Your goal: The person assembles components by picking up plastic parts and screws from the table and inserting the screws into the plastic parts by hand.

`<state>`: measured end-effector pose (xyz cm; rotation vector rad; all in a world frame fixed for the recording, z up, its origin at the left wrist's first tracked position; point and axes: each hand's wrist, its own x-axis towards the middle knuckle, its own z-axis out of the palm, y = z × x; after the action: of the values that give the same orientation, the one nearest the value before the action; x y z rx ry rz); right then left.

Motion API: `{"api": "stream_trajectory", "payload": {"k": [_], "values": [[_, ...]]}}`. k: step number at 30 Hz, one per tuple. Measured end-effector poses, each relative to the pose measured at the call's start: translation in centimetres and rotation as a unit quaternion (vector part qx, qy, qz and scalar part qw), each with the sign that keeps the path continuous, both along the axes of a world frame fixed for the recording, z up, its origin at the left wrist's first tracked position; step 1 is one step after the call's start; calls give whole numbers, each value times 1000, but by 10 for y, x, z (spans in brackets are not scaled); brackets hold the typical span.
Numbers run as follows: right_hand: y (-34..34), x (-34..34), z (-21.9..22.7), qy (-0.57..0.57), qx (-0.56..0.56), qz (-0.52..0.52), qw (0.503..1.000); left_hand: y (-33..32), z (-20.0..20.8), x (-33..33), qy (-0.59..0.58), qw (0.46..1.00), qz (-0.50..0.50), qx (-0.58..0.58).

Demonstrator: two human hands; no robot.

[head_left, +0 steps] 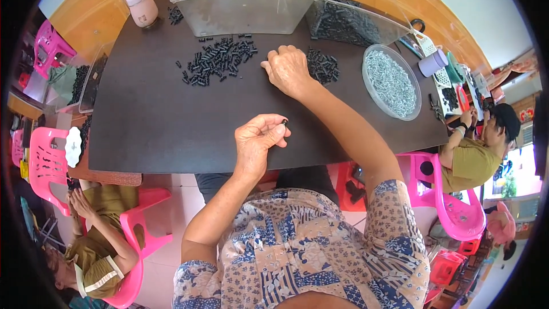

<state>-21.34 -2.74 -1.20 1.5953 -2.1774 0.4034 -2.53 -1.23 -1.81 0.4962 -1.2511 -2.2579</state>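
My left hand [258, 140] is raised over the near part of the dark table, its thumb and fingers pinching a small black cylindrical piece [285, 122]. Farther out, my right hand [289, 71] reaches to the table with its back up and its fingers curled under. Whatever those fingers hold, if anything, is hidden. Just right of that hand is a small pile of black cylindrical pieces [323, 67]. A wider, looser pile of similar black pieces [216, 60] spreads to its left.
Two clear plastic bins stand at the back: one pale bin [243, 14] and one holding black pieces [346, 23]. A round tub of silvery metal parts [392, 83] sits at right, near a lilac cup [433, 63]. A pink bottle [141, 7] stands far left. Co-workers sit on both sides.
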Motion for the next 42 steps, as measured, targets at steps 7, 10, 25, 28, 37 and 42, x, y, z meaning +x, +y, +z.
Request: {"api": "stream_trajectory", "payload": {"k": [7, 10, 25, 28, 37, 42], "values": [[-9, 2, 1, -9, -1, 18, 1000, 1, 1, 1, -1, 1000, 2, 6], [-10, 0, 0, -6, 9, 27, 1000, 1, -1, 0, 1, 1000, 2, 5], [79, 25, 52, -412, -48, 130, 901, -1, 5, 2, -6, 1000, 6, 23], [98, 40, 68, -453, -36, 152, 878, -1, 7, 1, -9, 1000, 5, 14], [110, 51, 66, -250, 3, 235, 939, 2, 11, 4, -26, 1000, -7, 1], [106, 62, 68, -180, 30, 245, 952, 2, 13, 8, -34, 999, 2, -7]]}}
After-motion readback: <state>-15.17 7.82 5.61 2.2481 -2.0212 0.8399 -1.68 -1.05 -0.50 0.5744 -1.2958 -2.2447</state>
